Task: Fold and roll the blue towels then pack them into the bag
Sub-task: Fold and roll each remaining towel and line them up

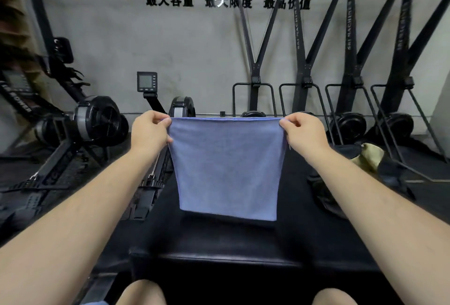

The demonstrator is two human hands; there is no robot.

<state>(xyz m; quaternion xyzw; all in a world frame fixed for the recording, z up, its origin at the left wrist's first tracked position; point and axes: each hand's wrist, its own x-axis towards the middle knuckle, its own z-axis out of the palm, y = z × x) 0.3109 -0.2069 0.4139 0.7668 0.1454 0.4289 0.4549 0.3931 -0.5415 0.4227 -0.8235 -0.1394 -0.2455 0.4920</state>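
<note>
Blue towel (226, 168), one, hangs above the black desk (304, 243) as I pinch its top corners, left hand (149, 131) and right hand (304, 134) each clamped on cloth; one bag (345, 156) lies right.

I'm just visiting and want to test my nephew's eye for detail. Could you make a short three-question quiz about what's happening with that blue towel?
1. True or false: the blue towel lies rolled up on the black bench.
2. Which hands hold the towel? A) left only B) right only C) both
3. Fill in: the towel is held by its ____ corners.

Key
1. False: it hangs in the air, spread out flat above the bench.
2. C: the left hand and right hand each pinch one corner.
3. Top.
</note>
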